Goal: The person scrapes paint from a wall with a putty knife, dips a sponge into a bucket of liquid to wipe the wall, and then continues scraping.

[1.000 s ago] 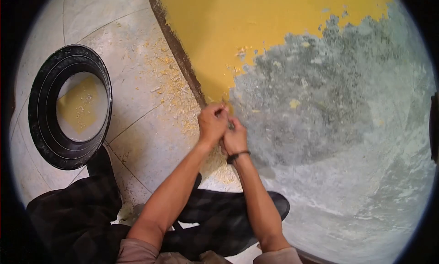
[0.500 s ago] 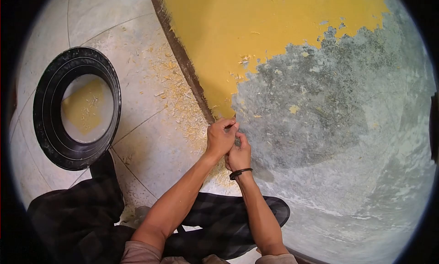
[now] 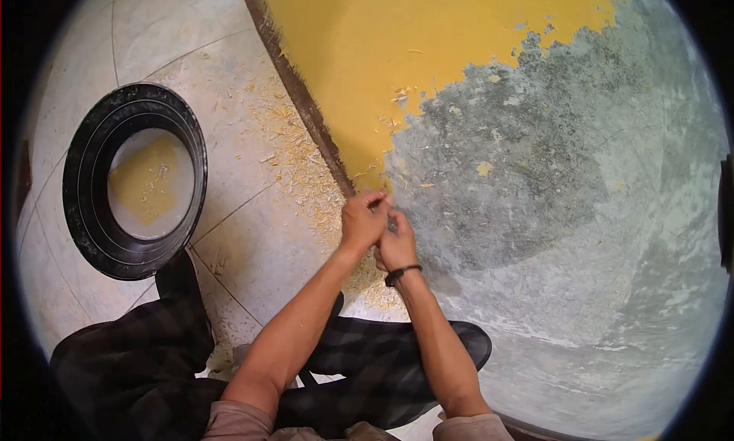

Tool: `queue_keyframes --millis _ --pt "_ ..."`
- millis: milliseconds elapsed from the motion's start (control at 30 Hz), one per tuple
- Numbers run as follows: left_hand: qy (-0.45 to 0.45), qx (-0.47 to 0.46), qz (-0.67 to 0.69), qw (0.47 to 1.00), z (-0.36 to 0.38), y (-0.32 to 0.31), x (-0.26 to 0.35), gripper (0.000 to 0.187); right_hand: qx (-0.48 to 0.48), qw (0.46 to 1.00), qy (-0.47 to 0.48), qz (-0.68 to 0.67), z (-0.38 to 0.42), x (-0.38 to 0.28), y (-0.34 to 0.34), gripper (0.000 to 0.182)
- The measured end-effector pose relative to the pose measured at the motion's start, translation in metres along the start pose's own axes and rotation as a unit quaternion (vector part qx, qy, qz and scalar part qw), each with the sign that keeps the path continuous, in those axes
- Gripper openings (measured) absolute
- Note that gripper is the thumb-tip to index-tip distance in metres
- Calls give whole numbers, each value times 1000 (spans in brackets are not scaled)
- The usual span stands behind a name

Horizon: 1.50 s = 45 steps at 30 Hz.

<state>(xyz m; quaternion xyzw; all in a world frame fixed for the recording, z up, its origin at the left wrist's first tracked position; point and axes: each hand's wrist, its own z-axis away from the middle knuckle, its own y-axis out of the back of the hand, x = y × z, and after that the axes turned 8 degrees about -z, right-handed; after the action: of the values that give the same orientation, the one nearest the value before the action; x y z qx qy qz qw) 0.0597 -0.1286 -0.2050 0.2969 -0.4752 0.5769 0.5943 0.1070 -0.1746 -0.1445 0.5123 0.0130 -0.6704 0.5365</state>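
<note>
At the lower corner of the yellow paint (image 3: 359,51), where it meets the bare grey wall (image 3: 505,204), my two hands are close together. My left hand (image 3: 364,225) has its fingers pinched near the brown strip (image 3: 302,97); whatever they grip is too small to name. Just right of it, my right hand (image 3: 397,242), with a black band on the wrist, is closed with curled fingers. What it holds is hidden. Yellow and whitish flakes (image 3: 302,166) lie scattered on the floor beside the strip.
A black bucket (image 3: 76,189) with pale liquid and a yellowish patch with flakes in it stands on the tiled floor (image 3: 241,227) at the left. My legs in dark trousers (image 3: 138,357) are folded below my arms. A dark object shows at the right edge.
The view has shifted slightly, so the wall appears a little further left and the bucket a little further right. Both hands remain at the paint's lower corner.
</note>
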Motion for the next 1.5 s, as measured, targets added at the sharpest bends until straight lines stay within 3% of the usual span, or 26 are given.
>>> queue_keyframes --millis 67,333,400,433,467,533,567,600,667,733,933,1033,1100,1133,1200,1333,1400,1433,1500 --pt "-81 1 11 997 17 -10 -3 23 12 999 46 -12 7 17 16 23" --pt "-76 -18 8 997 19 -17 -5 22 -8 998 -18 -62 -2 26 25 20" --pt "-116 54 -23 991 13 -21 -8 25 1 969 245 4 -53 72 27 18" --pt "-110 47 -25 992 10 -18 -9 25 4 988 154 16 -38 34 17 18" --pt "-84 20 -55 995 -2 -8 -6 26 5 988 151 13 -28 10 9 18" --pt "-59 0 -90 994 -8 3 -9 28 -12 996 -58 63 -16 -16 -8 21" --pt "-72 11 -77 994 -9 3 -13 29 -18 987 120 106 -27 1 -12 24" --pt "-87 21 -61 994 -10 2 -16 30 -16 987 124 103 -35 16 -5 24" --pt "-88 20 -35 995 -4 0 -13 31 -43 999 -1 -14 -12 -7 -4 29" --pt "-65 -57 -17 996 3 3 -13 35 -48 998 0 -37 1 12 7 30" --pt "-73 -58 -83 992 34 -9 1 32 -43 988 -55 -139 21 23 31 31" --pt "-106 -12 -59 993 30 -16 -8 30 -45 988 -37 -140 7 33 26 28" --pt "-100 10 -76 992 19 -16 -10 29 -35 994 49 -96 -17 51 21 28" --pt "-95 31 -94 991 13 -15 -12 28 -29 994 44 -99 -26 53 18 28" --pt "-95 24 -118 988 -3 -4 -12 28 -24 992 120 42 -42 50 7 31" --pt "-107 40 -55 992 1 -3 -16 29 -19 993 92 75 -35 37 5 36" --pt "-98 -16 -80 992 9 -2 -22 31 -1 999 -3 42 -10 33 8 35" --pt "-149 4 -70 986 15 -13 -43 33 14 985 158 65 -28 80 17 32" --pt "-107 -23 -51 993 37 -15 -30 34 21 993 113 30 -3 73 26 30"
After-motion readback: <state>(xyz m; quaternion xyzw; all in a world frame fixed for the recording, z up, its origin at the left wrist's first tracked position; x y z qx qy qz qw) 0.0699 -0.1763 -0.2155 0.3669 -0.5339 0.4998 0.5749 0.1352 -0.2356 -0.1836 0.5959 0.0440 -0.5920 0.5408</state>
